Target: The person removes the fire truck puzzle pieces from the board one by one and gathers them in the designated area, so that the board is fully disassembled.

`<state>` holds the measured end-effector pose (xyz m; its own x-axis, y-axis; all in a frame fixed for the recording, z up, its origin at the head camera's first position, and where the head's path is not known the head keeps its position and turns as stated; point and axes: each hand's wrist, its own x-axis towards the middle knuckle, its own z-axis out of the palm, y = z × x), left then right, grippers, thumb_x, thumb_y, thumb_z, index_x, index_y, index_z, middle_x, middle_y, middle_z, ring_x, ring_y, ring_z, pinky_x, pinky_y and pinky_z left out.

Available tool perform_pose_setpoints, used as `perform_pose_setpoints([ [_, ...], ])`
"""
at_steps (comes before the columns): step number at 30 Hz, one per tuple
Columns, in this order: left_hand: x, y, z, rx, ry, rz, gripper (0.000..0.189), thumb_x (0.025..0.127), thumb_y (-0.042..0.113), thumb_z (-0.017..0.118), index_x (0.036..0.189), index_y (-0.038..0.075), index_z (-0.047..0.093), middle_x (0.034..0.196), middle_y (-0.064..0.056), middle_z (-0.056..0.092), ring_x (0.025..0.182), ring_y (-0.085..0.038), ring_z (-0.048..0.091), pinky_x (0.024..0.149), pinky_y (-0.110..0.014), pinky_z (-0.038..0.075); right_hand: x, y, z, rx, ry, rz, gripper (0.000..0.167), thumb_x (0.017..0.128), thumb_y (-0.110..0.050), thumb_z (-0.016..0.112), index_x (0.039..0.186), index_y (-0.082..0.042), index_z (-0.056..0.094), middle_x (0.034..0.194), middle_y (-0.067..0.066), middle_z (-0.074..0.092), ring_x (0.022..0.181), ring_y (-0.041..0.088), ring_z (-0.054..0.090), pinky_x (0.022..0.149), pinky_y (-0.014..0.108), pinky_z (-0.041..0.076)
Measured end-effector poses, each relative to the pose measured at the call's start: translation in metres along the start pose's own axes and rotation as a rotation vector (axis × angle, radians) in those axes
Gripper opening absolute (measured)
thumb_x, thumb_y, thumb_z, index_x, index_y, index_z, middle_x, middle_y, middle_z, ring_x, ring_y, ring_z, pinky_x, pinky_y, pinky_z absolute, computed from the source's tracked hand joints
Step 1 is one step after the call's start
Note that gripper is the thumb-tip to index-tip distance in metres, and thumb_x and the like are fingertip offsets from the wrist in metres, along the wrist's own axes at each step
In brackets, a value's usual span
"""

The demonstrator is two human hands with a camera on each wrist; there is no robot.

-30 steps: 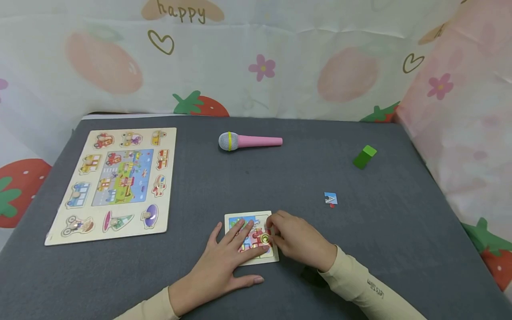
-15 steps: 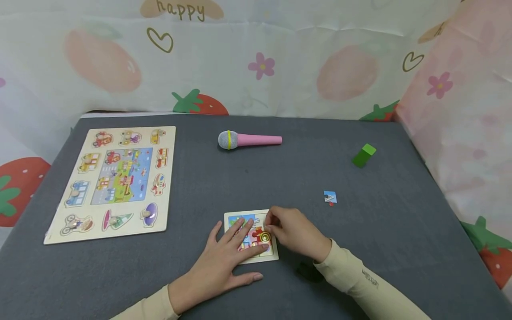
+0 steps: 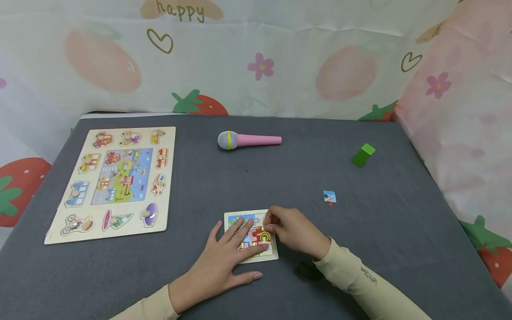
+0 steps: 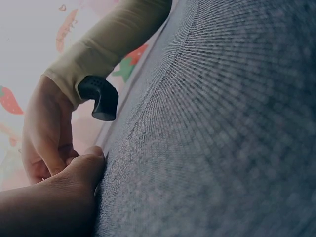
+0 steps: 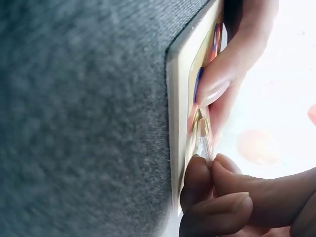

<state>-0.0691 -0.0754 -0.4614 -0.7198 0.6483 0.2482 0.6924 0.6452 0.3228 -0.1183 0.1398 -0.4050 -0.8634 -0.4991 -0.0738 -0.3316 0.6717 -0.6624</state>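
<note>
Apparently fitting a thin puzzle piece [image 5: 205,146], pinched in the right hand [image 3: 297,231], into the small puzzle board [image 3: 275,251], laid on the grey table [image 3: 200,178] under straight fingers of the left hand [image 3: 222,263], and next probably requiring careful alignment before pressing flat.

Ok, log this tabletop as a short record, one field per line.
left hand: fingers spread across the small puzzle
right hand: pinches a puzzle piece at the small puzzle's right side
loose piece: mostly blue, right of both hands
large board: flat, far left
microphone: pink handle, lying on its side
block: green, beyond the loose piece
</note>
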Motion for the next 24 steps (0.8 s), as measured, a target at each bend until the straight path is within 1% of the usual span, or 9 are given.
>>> perform_pose_setpoints([
  [3, 0.000, 0.000, 0.000, -0.007, -0.004, 0.000, 0.053, 0.087, 0.066, 0.051, 0.134, 0.041, 0.054, 0.155, -0.008, 0.032, 0.145, -0.029, 0.022, 0.105, -0.068, 0.014, 0.000, 0.001, 0.000, 0.016, -0.001, -0.014, 0.008, 0.090, -0.007, 0.065, 0.086, -0.011, 0.058, 0.075, -0.002, 0.060, 0.062, 0.008, 0.049, 0.057, 0.023, 0.041],
  [5, 0.001, 0.000, -0.001, -0.014, -0.014, -0.006, 0.053, 0.088, 0.066, 0.051, 0.135, 0.042, 0.053, 0.155, -0.008, 0.031, 0.145, -0.028, 0.021, 0.105, -0.067, 0.013, 0.000, 0.002, -0.002, 0.040, -0.005, -0.005, 0.008, 0.090, -0.009, 0.065, 0.086, -0.012, 0.059, 0.076, -0.003, 0.061, 0.065, 0.008, 0.051, 0.059, 0.023, 0.043],
  [9, 0.000, 0.000, -0.002, -0.016, -0.042, -0.025, 0.053, 0.088, 0.066, 0.049, 0.136, 0.044, 0.050, 0.156, -0.006, 0.029, 0.146, -0.026, 0.020, 0.106, -0.066, 0.011, -0.002, 0.002, -0.011, 0.078, -0.005, 0.042, 0.007, 0.090, -0.011, 0.065, 0.087, -0.013, 0.060, 0.080, -0.003, 0.063, 0.069, 0.011, 0.054, 0.062, 0.025, 0.045],
  [13, 0.000, 0.001, -0.002, -0.025, -0.050, -0.037, 0.053, 0.088, 0.067, 0.048, 0.136, 0.045, 0.050, 0.157, -0.005, 0.028, 0.146, -0.026, 0.020, 0.107, -0.065, 0.011, -0.008, 0.007, -0.026, 0.061, 0.018, 0.086, 0.006, 0.091, -0.011, 0.064, 0.088, -0.014, 0.060, 0.081, -0.003, 0.063, 0.068, 0.012, 0.053, 0.061, 0.027, 0.045],
  [16, 0.000, 0.000, -0.001, -0.034, -0.047, -0.040, 0.052, 0.088, 0.067, 0.048, 0.136, 0.046, 0.049, 0.157, -0.004, 0.027, 0.146, -0.025, 0.020, 0.107, -0.065, 0.011, -0.016, 0.018, -0.039, 0.029, 0.048, 0.105, 0.006, 0.091, -0.011, 0.065, 0.088, -0.014, 0.060, 0.081, -0.002, 0.062, 0.069, 0.012, 0.053, 0.061, 0.028, 0.045],
  [19, -0.001, -0.001, 0.001, -0.027, -0.027, -0.029, 0.050, 0.089, 0.065, 0.049, 0.136, 0.047, 0.049, 0.157, -0.003, 0.028, 0.145, -0.024, 0.022, 0.106, -0.064, 0.012, -0.027, 0.034, -0.056, -0.006, 0.076, 0.126, 0.006, 0.090, -0.010, 0.065, 0.088, -0.013, 0.061, 0.081, -0.002, 0.063, 0.070, 0.012, 0.054, 0.063, 0.028, 0.045],
  [24, 0.000, -0.003, 0.003, -0.005, 0.009, -0.002, 0.045, 0.091, 0.059, 0.052, 0.134, 0.047, 0.051, 0.156, -0.002, 0.030, 0.143, -0.024, 0.026, 0.105, -0.064, 0.015, -0.046, 0.065, -0.083, 0.001, 0.066, 0.200, 0.004, 0.091, -0.012, 0.064, 0.091, -0.010, 0.061, 0.085, 0.002, 0.064, 0.068, 0.016, 0.054, 0.060, 0.029, 0.044],
])
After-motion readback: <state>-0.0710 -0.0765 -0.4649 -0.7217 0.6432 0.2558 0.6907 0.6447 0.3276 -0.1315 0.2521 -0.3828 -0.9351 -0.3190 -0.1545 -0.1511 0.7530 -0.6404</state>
